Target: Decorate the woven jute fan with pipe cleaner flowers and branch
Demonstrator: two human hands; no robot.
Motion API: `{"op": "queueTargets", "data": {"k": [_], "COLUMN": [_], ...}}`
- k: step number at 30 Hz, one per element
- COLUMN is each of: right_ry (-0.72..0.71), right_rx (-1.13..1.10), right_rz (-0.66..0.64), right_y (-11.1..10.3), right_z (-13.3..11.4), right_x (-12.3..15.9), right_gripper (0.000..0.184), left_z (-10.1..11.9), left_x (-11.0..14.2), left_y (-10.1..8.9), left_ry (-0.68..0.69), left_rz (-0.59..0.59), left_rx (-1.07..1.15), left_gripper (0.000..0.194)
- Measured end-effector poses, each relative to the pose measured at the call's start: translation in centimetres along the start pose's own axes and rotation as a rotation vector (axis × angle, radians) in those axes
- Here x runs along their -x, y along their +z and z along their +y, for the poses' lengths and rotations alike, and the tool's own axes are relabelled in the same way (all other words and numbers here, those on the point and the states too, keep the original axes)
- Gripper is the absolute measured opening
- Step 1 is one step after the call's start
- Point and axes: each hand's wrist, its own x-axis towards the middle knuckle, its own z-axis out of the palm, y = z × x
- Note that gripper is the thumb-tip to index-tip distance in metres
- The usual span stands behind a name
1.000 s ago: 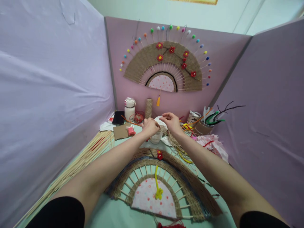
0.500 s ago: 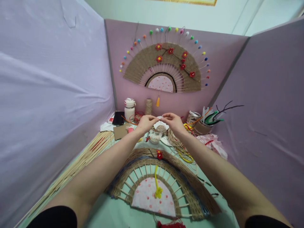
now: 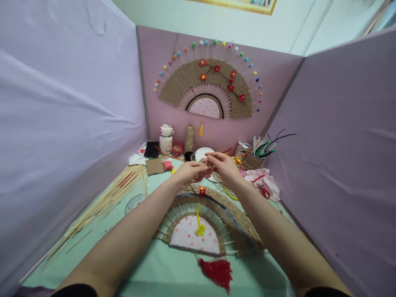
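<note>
Both my hands, left hand [image 3: 189,172] and right hand [image 3: 226,167], meet with fingertips close together; whether they pinch anything I cannot tell, but a slack pinch could drop a small piece. Left of them lie thin, straight sticks [image 3: 102,202]; nearer me, a coarse-woven, arched fan [image 3: 194,239]; to the right, crumpled cloth [image 3: 271,183]

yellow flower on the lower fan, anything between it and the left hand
Yes: the red flower and the lower fan's woven band lie between the left hand and the yellow flower. Both look low, so the hand could probably pass over them; nothing tall is visible between.
</note>
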Motion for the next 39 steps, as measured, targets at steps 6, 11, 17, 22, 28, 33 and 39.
{"op": "queueTargets", "data": {"k": [6,11,17,22,28,33,39], "right_ry": [0.046,0.044,0.122,0.146,0.106,0.112,0.136], "right_rx": [-0.031,-0.043,-0.106,-0.139,-0.007,0.019,-0.002], "right_rz": [-0.003,0.053,-0.017,-0.003,-0.001,0.006,0.009], "right_y": [0.9,2.4,2.9,2.0,2.1,2.1,2.0], "right_z": [1.3,4.2,7.3,7.4,7.2,7.0,6.9], "right_x": [3.7,5.7,6.7,7.0,7.3,7.4,7.4], "right_gripper": [0.042,0.039,0.042,0.042,0.03,0.027,0.027], "left_z": [-2.7,-5.0,-6.3,-6.7,-7.1,-7.2,-6.9], "left_x": [3.5,5.2,5.5,5.3,5.3,5.4,5.7], "left_y": [-0.6,-1.3,-1.4,-1.7,-1.6,-1.6,-1.3], "left_ry": [-0.06,-0.061,0.021,-0.001,0.057,0.058,0.017], "left_rz": [0.011,0.024,0.032,0.074,0.065,0.056,0.056], "left_rx": [0.054,0.088,0.042,-0.036,-0.183,-0.207,-0.127], "left_gripper": [0.034,0.036,0.037,0.035,0.026,0.028,0.033]}}
